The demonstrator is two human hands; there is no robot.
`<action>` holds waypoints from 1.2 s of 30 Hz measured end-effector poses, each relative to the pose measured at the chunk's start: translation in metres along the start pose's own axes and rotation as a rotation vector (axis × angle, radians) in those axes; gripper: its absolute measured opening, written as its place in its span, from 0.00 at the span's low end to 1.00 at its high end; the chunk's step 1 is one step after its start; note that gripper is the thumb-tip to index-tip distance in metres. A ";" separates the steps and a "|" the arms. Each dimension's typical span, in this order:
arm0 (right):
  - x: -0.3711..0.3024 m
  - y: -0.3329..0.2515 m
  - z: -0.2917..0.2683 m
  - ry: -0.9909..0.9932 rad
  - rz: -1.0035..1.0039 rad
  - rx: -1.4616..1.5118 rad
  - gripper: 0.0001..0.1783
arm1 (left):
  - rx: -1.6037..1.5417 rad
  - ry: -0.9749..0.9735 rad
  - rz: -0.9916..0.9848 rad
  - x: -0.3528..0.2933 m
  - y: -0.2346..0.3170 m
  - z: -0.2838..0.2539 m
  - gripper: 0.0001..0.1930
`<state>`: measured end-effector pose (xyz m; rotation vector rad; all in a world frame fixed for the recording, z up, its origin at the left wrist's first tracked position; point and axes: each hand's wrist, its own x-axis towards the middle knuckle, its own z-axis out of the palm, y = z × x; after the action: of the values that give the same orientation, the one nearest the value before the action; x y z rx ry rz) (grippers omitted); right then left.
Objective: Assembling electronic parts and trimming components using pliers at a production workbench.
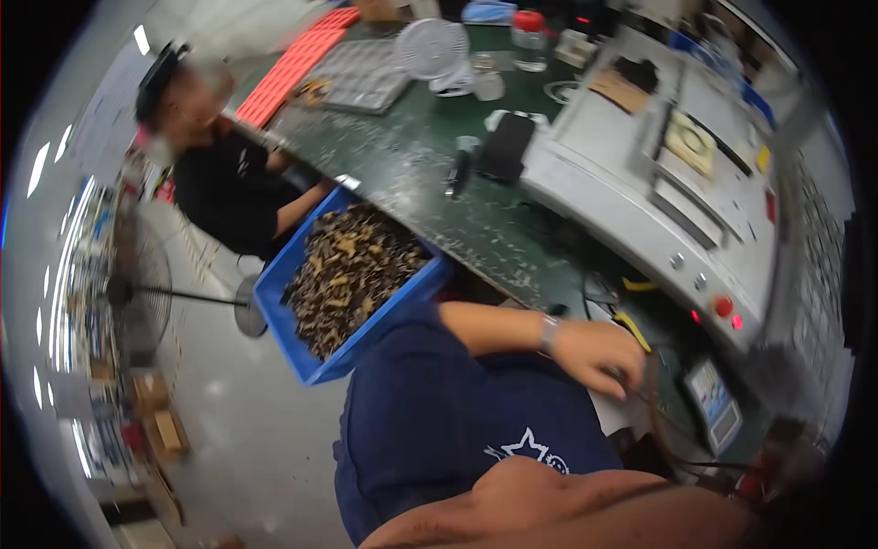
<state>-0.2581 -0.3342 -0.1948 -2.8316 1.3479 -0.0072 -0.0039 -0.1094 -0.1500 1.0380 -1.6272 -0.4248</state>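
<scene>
My left hand, with a metal band at the wrist, reaches to the right across my navy shirt. Its fingers are curled, and the thumb and fingertips close around a small dark thing, mostly hidden, that I cannot make out. Beside the hand lie yellow-handled pliers at the table edge. A brown cord or strap hangs just past the fingertips. Near the hand, on the right, is a grey device with a screen. My right hand does not show.
A blue bin full of small dark and tan pieces stands beside the green table. A person in black works behind it. A white machine with a red button occupies the right. A standing fan is at left.
</scene>
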 end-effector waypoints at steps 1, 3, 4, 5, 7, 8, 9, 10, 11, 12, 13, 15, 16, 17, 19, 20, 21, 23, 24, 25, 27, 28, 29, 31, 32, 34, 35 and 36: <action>0.008 -0.017 -0.002 0.007 -0.025 -0.033 0.14 | -0.035 0.105 -0.138 -0.040 0.018 -0.020 0.09; 0.015 -0.050 -0.007 0.030 -0.044 -0.097 0.15 | -0.181 0.171 -0.373 -0.125 0.034 -0.034 0.12; 0.017 -0.065 -0.010 0.042 -0.041 -0.133 0.15 | -0.375 0.187 -0.604 -0.162 0.038 -0.029 0.13; 0.022 -0.078 -0.011 0.057 -0.040 -0.170 0.16 | -0.576 0.206 -0.827 -0.190 0.034 -0.016 0.14; 0.012 -0.089 -0.021 0.078 -0.005 -0.244 0.17 | -0.300 0.144 -1.172 -0.213 0.018 0.017 0.18; 0.009 -0.100 -0.025 0.084 0.008 -0.281 0.18 | 0.139 -0.162 -1.292 -0.225 0.001 0.031 0.23; 0.006 -0.111 -0.028 0.092 0.021 -0.318 0.18 | 0.332 -0.064 -1.355 -0.244 -0.013 0.049 0.24; 0.003 -0.118 -0.032 0.098 0.038 -0.359 0.19 | 0.523 0.028 -1.410 -0.256 -0.022 0.061 0.25; 0.000 -0.125 -0.035 0.106 0.062 -0.399 0.19 | 0.526 0.010 -1.406 -0.257 -0.025 0.059 0.25; -0.002 -0.131 -0.039 0.115 0.089 -0.438 0.20 | 0.532 -0.012 -1.399 -0.258 -0.027 0.055 0.25; -0.005 -0.136 -0.042 0.125 0.119 -0.474 0.20 | 0.510 -0.029 -1.424 -0.254 -0.026 0.046 0.24; -0.009 -0.144 -0.050 0.147 0.186 -0.538 0.22 | 0.518 -0.027 -1.418 -0.261 -0.034 0.048 0.24; -0.011 -0.149 -0.054 0.159 0.222 -0.566 0.22 | 0.526 -0.028 -1.409 -0.263 -0.036 0.049 0.24; -0.013 -0.150 -0.058 0.173 0.262 -0.596 0.23 | 0.539 -0.035 -1.407 -0.257 -0.032 0.049 0.24; -0.015 -0.154 -0.065 0.198 0.340 -0.650 0.24 | 0.552 -0.026 -1.421 -0.257 -0.038 0.053 0.24; -0.015 -0.159 -0.067 0.209 0.379 -0.674 0.24 | 0.544 -0.029 -1.427 -0.253 -0.036 0.053 0.24; -0.015 -0.163 -0.068 0.219 0.418 -0.697 0.25 | 0.544 -0.014 -1.398 -0.252 -0.034 0.055 0.24; -0.015 -0.173 -0.072 0.238 0.492 -0.745 0.26 | 0.492 -0.095 -1.366 -0.250 -0.028 0.048 0.22; -0.015 -0.177 -0.075 0.247 0.529 -0.769 0.27 | 0.404 -0.209 -1.320 -0.248 -0.026 0.039 0.22; -0.015 -0.181 -0.075 0.254 0.571 -0.800 0.27 | 0.311 -0.326 -1.267 -0.219 0.001 0.011 0.21; -0.017 -0.187 -0.079 0.261 0.653 -0.866 0.29 | 0.050 -0.046 -0.908 -0.177 0.054 -0.037 0.16; -0.018 -0.189 -0.081 0.265 0.691 -0.900 0.29 | -0.114 0.124 -0.681 -0.159 0.073 -0.057 0.15; -0.020 -0.197 -0.085 0.270 0.722 -0.933 0.30 | -0.122 0.264 -0.402 -0.136 0.094 -0.077 0.13; -0.026 -0.207 -0.088 0.278 0.789 -0.996 0.31 | 0.011 0.471 0.044 -0.096 0.117 -0.106 0.15; -0.030 -0.212 -0.089 0.280 0.835 -1.033 0.32 | 0.080 0.576 0.197 -0.081 0.126 -0.115 0.16; -0.029 -0.217 -0.095 0.291 0.925 -1.099 0.33 | -0.034 0.982 0.464 -0.082 0.136 -0.136 0.24; -0.024 -0.220 -0.099 0.299 0.978 -1.121 0.34 | 0.030 1.411 0.557 -0.082 0.159 -0.147 0.27; -0.020 -0.223 -0.103 0.305 1.032 -1.142 0.34 | -0.016 1.513 0.552 -0.127 0.174 -0.174 0.29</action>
<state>-0.0980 -0.1785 -0.0903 -2.1848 3.5971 0.4791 0.0857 0.1292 -0.0425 0.5217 -0.4370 0.6303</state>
